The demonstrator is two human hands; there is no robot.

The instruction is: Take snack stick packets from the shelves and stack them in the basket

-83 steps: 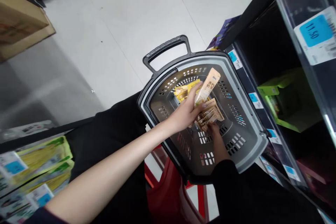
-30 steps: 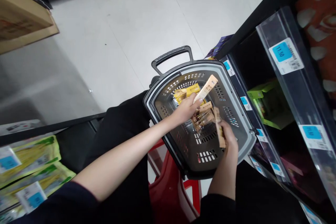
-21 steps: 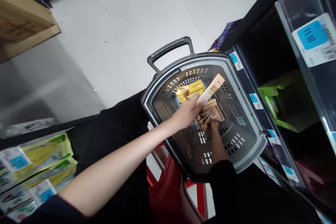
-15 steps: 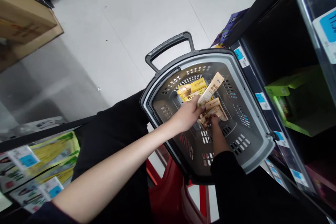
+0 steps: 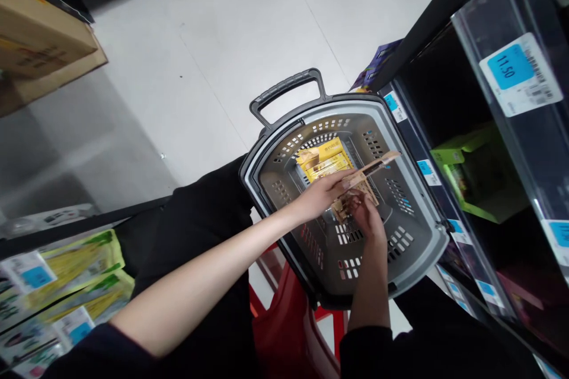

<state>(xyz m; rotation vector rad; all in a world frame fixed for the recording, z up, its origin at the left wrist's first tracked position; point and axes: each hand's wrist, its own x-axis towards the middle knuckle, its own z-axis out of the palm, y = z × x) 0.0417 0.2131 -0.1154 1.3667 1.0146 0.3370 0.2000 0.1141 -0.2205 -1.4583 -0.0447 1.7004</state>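
A grey basket [image 5: 422, 237] sits on the floor beside the right-hand shelf [image 5: 511, 177], yellow packets [image 5: 326, 160] at its far end. The left hand [image 5: 322, 195] pinches one tan sachet [image 5: 373, 167] between thumb and fingers above the basket. The right hand [image 5: 367, 216], fingers curled, rests on the loose tan sachets [image 5: 355, 198] lying mid-basket.

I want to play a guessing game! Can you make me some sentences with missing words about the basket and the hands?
1. Both hands reach into a grey ____ with a dark handle.
2. The left hand holds a long tan ____ that sticks out toward the shelf.
3. The right hand touches a pile of tan packets on the basket's ____.
4. The flat box lying in the basket is ____ in colour.

Missing words: basket; packet; bottom; yellow
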